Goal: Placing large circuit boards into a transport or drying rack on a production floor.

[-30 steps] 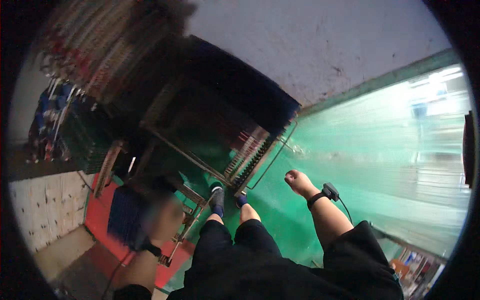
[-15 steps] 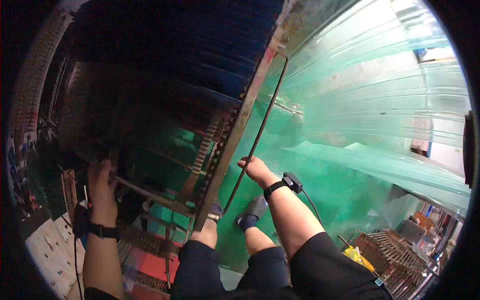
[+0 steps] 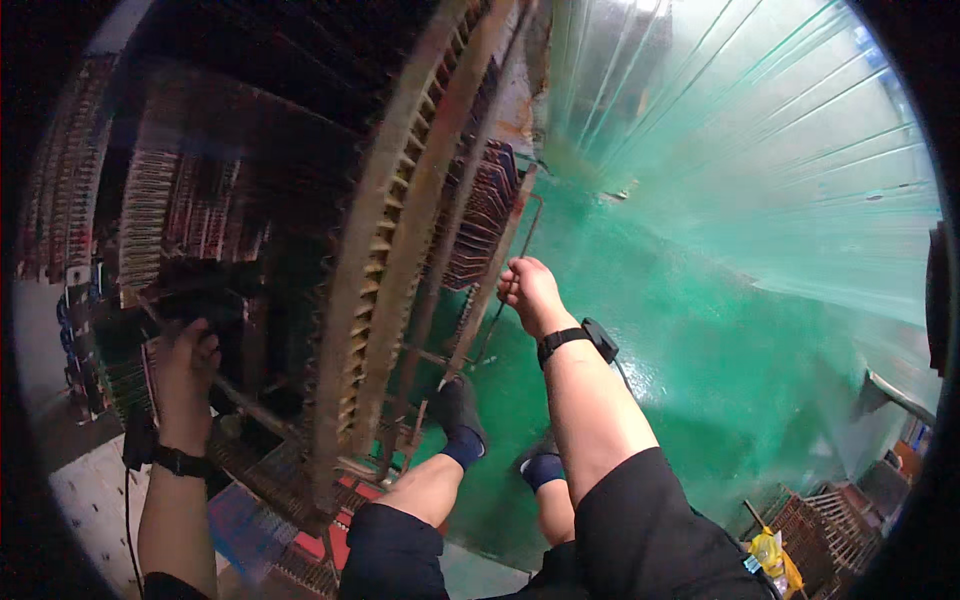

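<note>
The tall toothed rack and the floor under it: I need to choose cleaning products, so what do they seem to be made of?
The tall toothed rack, gripped by the left hand and right hand, looks like bare steel: brown, rusty, dull bars with notched edges. The floor looks like concrete under glossy green paint or resin, since it reflects light in wet-looking patches; the base beneath the coating cannot be told.

So it's a big rusty metal rack frame (image 3: 400, 260), standing upright and tilted in view, with toothed comb-like rails running up its front edge and rows of dark slotted fins packed inside. A thin bent rod handle (image 3: 505, 270) runs down its right side, just above the wet green floor (image 3: 700, 330).
</note>
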`<action>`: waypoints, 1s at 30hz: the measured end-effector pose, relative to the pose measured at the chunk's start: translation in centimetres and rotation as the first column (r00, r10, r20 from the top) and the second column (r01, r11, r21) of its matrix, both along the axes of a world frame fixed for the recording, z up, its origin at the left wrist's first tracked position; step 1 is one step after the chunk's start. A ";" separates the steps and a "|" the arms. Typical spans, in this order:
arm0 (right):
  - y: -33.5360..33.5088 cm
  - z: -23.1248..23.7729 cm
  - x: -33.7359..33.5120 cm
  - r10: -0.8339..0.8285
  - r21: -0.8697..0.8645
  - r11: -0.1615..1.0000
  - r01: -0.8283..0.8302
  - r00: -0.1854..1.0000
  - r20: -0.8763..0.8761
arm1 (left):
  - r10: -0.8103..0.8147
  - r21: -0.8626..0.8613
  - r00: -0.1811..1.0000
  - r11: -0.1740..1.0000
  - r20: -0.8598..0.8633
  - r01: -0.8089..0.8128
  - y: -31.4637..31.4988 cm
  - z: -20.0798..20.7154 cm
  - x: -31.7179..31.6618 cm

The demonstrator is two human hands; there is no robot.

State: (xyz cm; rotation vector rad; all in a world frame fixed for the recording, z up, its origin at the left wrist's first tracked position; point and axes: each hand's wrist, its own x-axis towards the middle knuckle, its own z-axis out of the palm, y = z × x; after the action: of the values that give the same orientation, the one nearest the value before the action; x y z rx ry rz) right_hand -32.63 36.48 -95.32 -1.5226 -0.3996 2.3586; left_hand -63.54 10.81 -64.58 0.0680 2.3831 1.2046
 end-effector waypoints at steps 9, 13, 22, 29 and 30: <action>-1.4 -5.7 8.7 0.093 0.270 0.942 -0.198 0.929 0.357 | -0.008 -0.098 0.989 0.995 0.149 0.022 4.0 3.0 7.7; -0.8 -5.4 14.5 -0.047 0.282 0.958 -0.045 0.950 0.310 | -0.417 -0.372 0.894 0.813 0.165 0.448 -1.0 7.0 3.5; 1.6 -2.1 32.7 -0.262 0.074 0.963 0.259 0.835 0.483 | -0.315 -0.009 0.946 0.949 0.081 0.317 11.2 6.8 4.1; -2.7 -3.4 48.6 -0.209 0.218 0.970 0.110 0.838 0.503 | -0.523 0.218 0.810 0.851 0.265 0.477 13.5 5.5 16.2; -4.3 -3.1 46.5 -0.403 0.235 0.914 0.331 0.814 0.419 | -0.527 0.197 0.804 0.849 0.273 0.490 13.1 5.9 16.9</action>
State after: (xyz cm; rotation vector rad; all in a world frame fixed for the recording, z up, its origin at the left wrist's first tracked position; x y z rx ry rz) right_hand 13.89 32.15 -98.45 -1.8837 -0.3375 1.6239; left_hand -46.68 23.92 -58.68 0.4871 1.8396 0.9964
